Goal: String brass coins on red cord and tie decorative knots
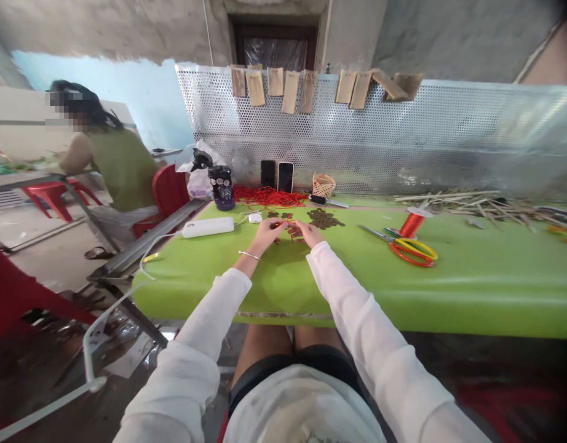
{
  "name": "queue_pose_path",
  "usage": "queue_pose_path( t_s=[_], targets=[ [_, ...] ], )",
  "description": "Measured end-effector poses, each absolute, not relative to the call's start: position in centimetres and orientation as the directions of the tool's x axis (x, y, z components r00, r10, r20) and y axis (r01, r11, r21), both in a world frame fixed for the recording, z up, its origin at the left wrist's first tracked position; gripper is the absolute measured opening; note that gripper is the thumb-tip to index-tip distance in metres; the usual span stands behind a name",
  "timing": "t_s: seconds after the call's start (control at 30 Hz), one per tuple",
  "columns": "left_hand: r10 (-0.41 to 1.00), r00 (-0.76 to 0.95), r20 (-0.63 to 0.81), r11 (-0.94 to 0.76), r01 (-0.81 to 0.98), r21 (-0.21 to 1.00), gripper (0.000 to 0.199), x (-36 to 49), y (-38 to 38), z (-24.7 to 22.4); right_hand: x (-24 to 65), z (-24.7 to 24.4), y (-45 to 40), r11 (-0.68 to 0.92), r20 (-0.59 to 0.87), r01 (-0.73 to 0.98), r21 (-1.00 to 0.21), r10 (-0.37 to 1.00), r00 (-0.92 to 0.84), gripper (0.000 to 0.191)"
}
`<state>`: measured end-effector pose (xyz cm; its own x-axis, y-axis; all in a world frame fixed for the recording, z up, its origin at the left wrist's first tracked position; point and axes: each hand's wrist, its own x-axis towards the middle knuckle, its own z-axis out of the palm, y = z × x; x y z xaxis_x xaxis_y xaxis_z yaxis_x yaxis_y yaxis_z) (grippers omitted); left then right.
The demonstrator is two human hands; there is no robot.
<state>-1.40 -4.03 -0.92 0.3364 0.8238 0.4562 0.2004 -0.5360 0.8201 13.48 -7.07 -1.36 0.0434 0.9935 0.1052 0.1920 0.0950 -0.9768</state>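
Note:
Over the green table, my left hand and my right hand are close together, fingers pinched on a thin red cord between them. Part of the cord hangs down between the fingertips. Just beyond my right hand lies a pile of dark round coin-like pieces. A few more such pieces show behind my left hand. Behind them is a heap of red cord. Whether a small piece is also between my fingers is too small to tell.
Scissors and a red thread spool lie right, thin strips behind. A white power bank, tumbler, two phones, a small basket and a knife surround the work. A person sits left.

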Motion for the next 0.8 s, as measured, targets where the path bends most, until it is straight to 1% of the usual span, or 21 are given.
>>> queue_pose_path(
  t_s=[0.13, 0.4, 0.63, 0.7, 0.8],
  targets=[
    [0.826, 0.338, 0.451, -0.533, 0.209, 0.820, 0.020, -1.5, -3.7, -1.1, 13.4, -1.3, -7.3, 0.110, 0.107, 0.174, -0.979, 0.994, -0.024, 0.023],
    [0.846, 0.307, 0.436, -0.504, 0.193, 0.842, 0.020, -1.5, -3.7, -1.2, 13.6, -2.1, -7.0, 0.132, 0.118, 0.239, -0.962, 0.990, -0.072, 0.020],
    [0.872, 0.291, 0.393, -0.451, 0.170, 0.876, 0.021, -1.5, -3.5, -1.5, 13.8, -2.2, -7.0, 0.218, 0.198, 0.261, -0.940, 0.975, -0.099, 0.016],
    [0.881, 0.278, 0.383, -0.438, 0.169, 0.883, 0.021, -1.5, -3.3, -1.7, 13.8, -2.2, -7.0, 0.219, 0.198, 0.250, -0.943, 0.975, -0.105, 0.016],
    [0.880, 0.283, 0.380, -0.433, 0.152, 0.889, 0.021, -1.5, -2.9, -2.0, 13.7, -2.2, -6.8, 0.178, 0.164, 0.216, -0.960, 0.983, -0.082, 0.018]
  ],
)
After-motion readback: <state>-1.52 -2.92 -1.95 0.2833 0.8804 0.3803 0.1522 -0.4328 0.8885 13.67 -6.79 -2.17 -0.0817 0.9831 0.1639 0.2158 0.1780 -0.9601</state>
